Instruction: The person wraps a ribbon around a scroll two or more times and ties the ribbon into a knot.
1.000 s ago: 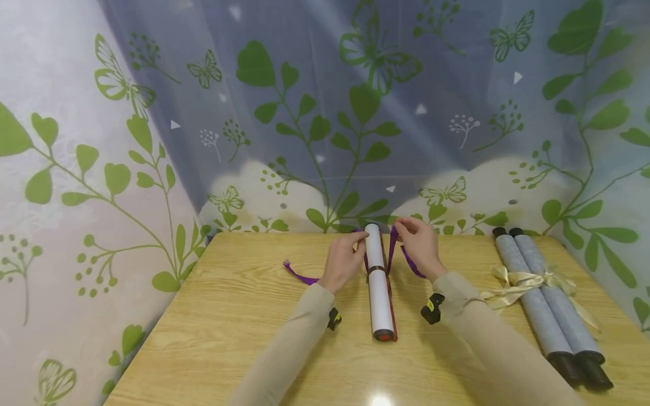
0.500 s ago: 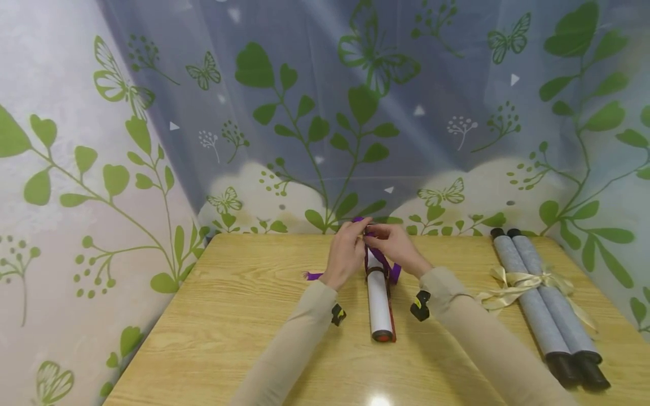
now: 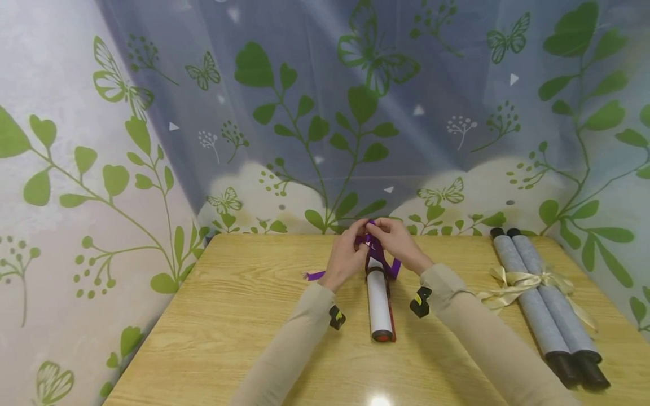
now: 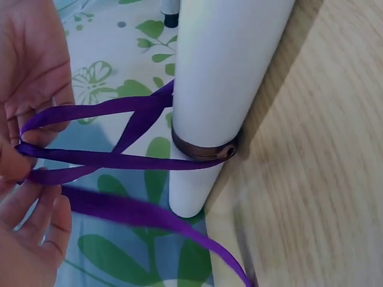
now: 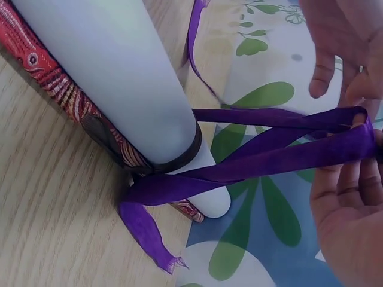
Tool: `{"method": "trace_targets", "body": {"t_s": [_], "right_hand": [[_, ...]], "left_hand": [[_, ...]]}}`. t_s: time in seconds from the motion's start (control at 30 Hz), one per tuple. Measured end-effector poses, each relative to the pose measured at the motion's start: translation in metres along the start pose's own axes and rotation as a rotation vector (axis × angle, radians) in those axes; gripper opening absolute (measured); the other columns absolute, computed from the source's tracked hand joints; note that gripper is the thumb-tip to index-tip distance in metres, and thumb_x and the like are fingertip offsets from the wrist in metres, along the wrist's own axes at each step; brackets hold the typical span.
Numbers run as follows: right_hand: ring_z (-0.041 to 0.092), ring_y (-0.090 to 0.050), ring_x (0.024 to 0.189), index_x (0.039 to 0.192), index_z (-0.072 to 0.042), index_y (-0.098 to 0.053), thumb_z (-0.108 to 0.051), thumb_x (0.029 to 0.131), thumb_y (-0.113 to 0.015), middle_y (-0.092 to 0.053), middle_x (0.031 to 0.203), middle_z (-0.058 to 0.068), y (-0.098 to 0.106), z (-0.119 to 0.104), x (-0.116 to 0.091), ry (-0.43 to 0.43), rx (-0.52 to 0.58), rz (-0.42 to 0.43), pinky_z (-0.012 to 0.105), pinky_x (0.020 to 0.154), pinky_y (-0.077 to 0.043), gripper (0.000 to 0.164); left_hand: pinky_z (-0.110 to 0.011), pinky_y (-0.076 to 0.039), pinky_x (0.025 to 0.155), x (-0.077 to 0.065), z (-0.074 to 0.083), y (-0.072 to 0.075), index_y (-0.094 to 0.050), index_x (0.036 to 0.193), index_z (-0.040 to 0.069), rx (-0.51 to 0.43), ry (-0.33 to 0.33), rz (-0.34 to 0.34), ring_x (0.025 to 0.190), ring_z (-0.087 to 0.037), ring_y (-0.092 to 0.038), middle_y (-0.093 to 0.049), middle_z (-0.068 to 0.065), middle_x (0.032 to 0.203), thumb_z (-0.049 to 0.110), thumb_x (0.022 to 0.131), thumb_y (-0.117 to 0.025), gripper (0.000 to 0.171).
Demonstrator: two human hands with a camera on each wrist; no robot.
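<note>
A white rolled scroll [image 3: 380, 301] with a dark end cap lies lengthwise on the table. A dark brown band [image 4: 203, 146] goes round it, and a purple ribbon [image 5: 257, 161] runs from near that band up to my hands. My left hand [image 3: 345, 256] pinches the ribbon at the scroll's far end. Against its fingertips, my right hand [image 3: 398, 245] holds a loop of the same ribbon, as the right wrist view shows. The fingers partly hide where the ribbon strands cross. One frayed ribbon end [image 3: 315, 276] hangs left, another [image 5: 149, 239] right.
A long red patterned piece [image 5: 51, 81] lies along the scroll's right side. Two grey scrolls [image 3: 545, 304] with black ends, tied with a cream ribbon [image 3: 523, 282], lie on the right of the wooden table [image 3: 244, 316]. A leaf-printed curtain [image 3: 304, 141] stands behind.
My right hand has moved left with the ribbon and met my left hand above the scroll's far end. In the last half second both fingertips shifted slightly, with the ribbon between them.
</note>
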State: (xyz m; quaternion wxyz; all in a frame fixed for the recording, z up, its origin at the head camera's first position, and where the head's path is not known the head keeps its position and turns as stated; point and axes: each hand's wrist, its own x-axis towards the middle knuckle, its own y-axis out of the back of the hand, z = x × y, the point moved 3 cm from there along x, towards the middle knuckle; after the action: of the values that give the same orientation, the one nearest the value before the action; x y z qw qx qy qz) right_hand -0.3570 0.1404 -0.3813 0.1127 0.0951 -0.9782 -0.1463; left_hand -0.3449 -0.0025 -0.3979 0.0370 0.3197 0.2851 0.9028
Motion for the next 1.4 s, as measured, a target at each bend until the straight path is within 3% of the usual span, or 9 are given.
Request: {"method": "trace_targets", "body": {"t_s": [0.13,0.4,0.53,0.7,0.83,0.93,1.0,1.17,1.4], "right_hand": [[0.014,-0.057,0.076,0.103,0.005,-0.063,-0.024,0.104,-0.049,-0.066,0.092,0.011,0.002,-0.001,-0.001,0.008,-0.013,0.005,0.028,0.068,-0.049,0.032],[0.017,-0.061,0.065,0.104,0.006,-0.058,-0.022,0.106,-0.044,-0.062,0.085,0.017,0.002,-0.006,-0.004,-0.011,0.016,-0.016,0.030,0.059,-0.052,0.032],[0.021,-0.065,0.066,0.105,0.004,-0.058,-0.024,0.106,-0.041,-0.063,0.084,0.015,0.002,0.000,-0.001,-0.035,0.034,-0.005,0.034,0.058,-0.054,0.033],[0.035,-0.070,0.092,0.107,0.005,-0.059,-0.024,0.107,-0.041,-0.067,0.103,0.024,0.003,0.002,0.001,-0.060,0.029,0.049,0.047,0.075,-0.058,0.034],[0.030,-0.070,0.089,0.108,0.006,-0.059,-0.024,0.107,-0.040,-0.066,0.109,0.024,0.004,0.004,0.001,-0.073,0.056,0.059,0.043,0.075,-0.058,0.035],[0.020,-0.066,0.078,0.109,0.008,-0.058,-0.023,0.107,-0.039,-0.065,0.108,0.024,0.006,0.004,0.001,-0.074,0.102,0.060,0.033,0.070,-0.058,0.035],[0.017,-0.065,0.074,0.109,0.009,-0.058,-0.022,0.107,-0.039,-0.065,0.108,0.025,0.007,0.003,0.001,-0.071,0.127,0.060,0.030,0.068,-0.057,0.036],[0.019,-0.069,0.081,0.109,0.009,-0.057,-0.021,0.107,-0.039,-0.067,0.104,0.023,0.006,0.000,0.000,-0.089,0.155,0.049,0.027,0.069,-0.057,0.035],[0.017,-0.065,0.073,0.102,0.005,-0.062,-0.022,0.106,-0.043,-0.067,0.094,0.016,0.001,-0.005,-0.004,-0.025,0.019,-0.003,0.030,0.065,-0.053,0.032]], "left_hand": [[-0.023,-0.050,0.067,-0.002,-0.001,-0.001,-0.055,0.134,0.009,-0.030,0.001,0.028,0.078,-0.021,-0.065,-0.073,-0.012,0.105,0.001,0.089,-0.057,0.045],[-0.029,-0.053,0.077,-0.001,-0.001,0.001,-0.062,0.125,0.010,-0.112,0.035,0.118,0.089,-0.022,-0.068,-0.071,-0.010,0.091,0.005,0.097,-0.055,0.029],[-0.021,-0.048,0.059,-0.001,-0.002,0.001,-0.062,0.124,0.010,-0.217,0.063,0.150,0.070,-0.015,-0.062,-0.067,-0.011,0.092,0.004,0.100,-0.051,0.027],[-0.030,-0.046,0.042,-0.005,-0.003,-0.001,-0.056,0.130,0.012,-0.404,0.120,0.099,0.051,-0.015,-0.056,-0.060,-0.023,0.099,0.007,0.103,-0.045,0.030],[-0.037,-0.047,0.040,-0.009,-0.004,-0.006,-0.048,0.134,0.011,-0.538,0.178,0.005,0.044,-0.016,-0.055,-0.053,-0.029,0.103,0.009,0.105,-0.040,0.029],[-0.028,-0.043,0.039,-0.012,-0.007,-0.011,-0.045,0.133,0.010,-0.510,0.224,-0.047,0.042,-0.019,-0.050,-0.058,-0.026,0.100,0.009,0.104,-0.046,0.030],[-0.022,-0.041,0.044,-0.013,-0.009,-0.014,-0.045,0.132,0.009,-0.436,0.243,-0.067,0.049,-0.024,-0.056,-0.064,-0.024,0.095,0.008,0.101,-0.051,0.031],[-0.017,-0.042,0.052,-0.014,-0.012,-0.021,-0.046,0.130,0.004,-0.275,0.294,-0.094,0.071,-0.037,-0.066,-0.071,-0.025,0.086,0.009,0.097,-0.060,0.036],[-0.032,-0.059,0.070,-0.013,-0.014,-0.030,-0.059,0.122,-0.002,-0.336,0.350,-0.087,0.080,-0.020,-0.068,-0.071,-0.016,0.091,0.003,0.096,-0.059,0.027]]}}
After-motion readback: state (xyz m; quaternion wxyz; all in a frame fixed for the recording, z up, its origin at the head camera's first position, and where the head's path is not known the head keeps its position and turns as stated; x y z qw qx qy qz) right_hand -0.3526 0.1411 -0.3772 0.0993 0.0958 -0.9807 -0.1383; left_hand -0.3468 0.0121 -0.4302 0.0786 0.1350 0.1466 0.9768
